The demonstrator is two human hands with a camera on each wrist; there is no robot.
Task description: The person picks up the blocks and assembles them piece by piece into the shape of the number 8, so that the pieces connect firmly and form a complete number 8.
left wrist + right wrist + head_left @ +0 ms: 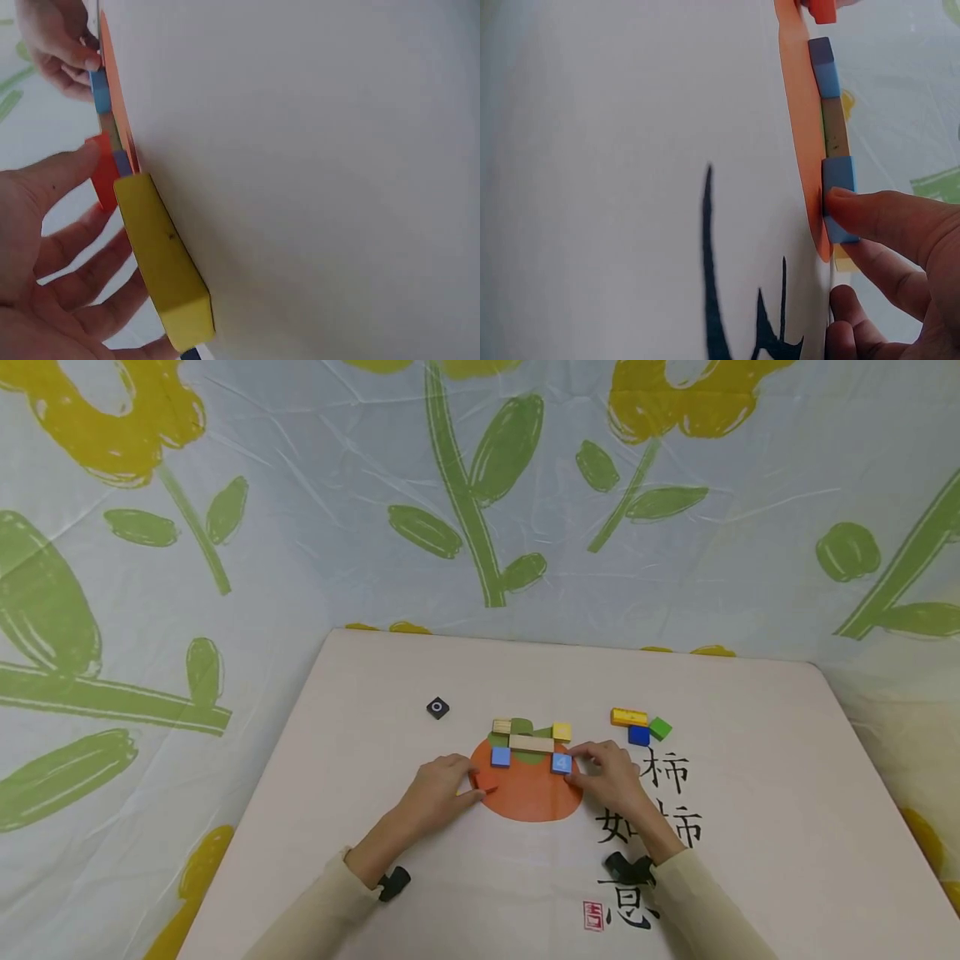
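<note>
My left hand [438,789] pinches a red block [105,176] between thumb and index finger, over the left part of the printed orange persimmon [532,802]. A long yellow block [165,262] lies beside that hand's other fingers, mostly hidden by the hand in the head view. On the persimmon's right side my right hand [611,777] holds a light blue block marked 4 [561,763] by thumb and index finger. Another light blue block [500,757] sits at the left, near a long plain wooden block [531,743]. Behind are a striped wooden block [502,726] and a yellow block [562,732].
Back right, a yellow block [628,717], a dark blue block [639,736] and a green block [660,728] lie together. A black block with a white ring [438,707] is at the back left. Black printed characters [667,770] run down the pale table cover [787,793].
</note>
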